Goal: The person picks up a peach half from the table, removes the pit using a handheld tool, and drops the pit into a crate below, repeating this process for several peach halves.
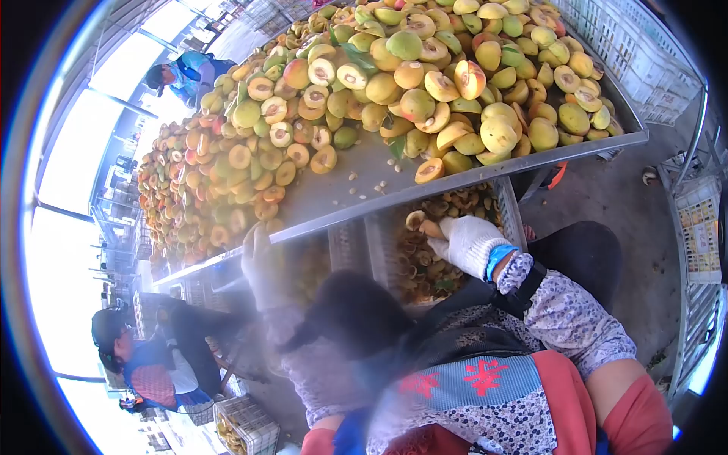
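My right hand (472, 246), in a white knit glove, is closed on a small brownish apricot half (415, 221) with a hollow middle. It hangs over a crate (509, 206) below the table, where many hollowed apricot pieces (425, 269) lie. My left hand (258, 262), gloved in white too, is raised at the table's metal rim (364, 213), right by the pile of halved apricots (241, 157). Motion and haze blur its fingers. Many cut halves in the pile show pale pits; some fruit looks whole.
Loose pits (382, 184) dot the bare metal near the rim. One person (182, 76) stands beyond the pile, and another (155, 364) sits at left beside a crate of fruit (246, 425). Stacked white crates (637, 61) rise at the back right; a metal rack (694, 227) stands at right.
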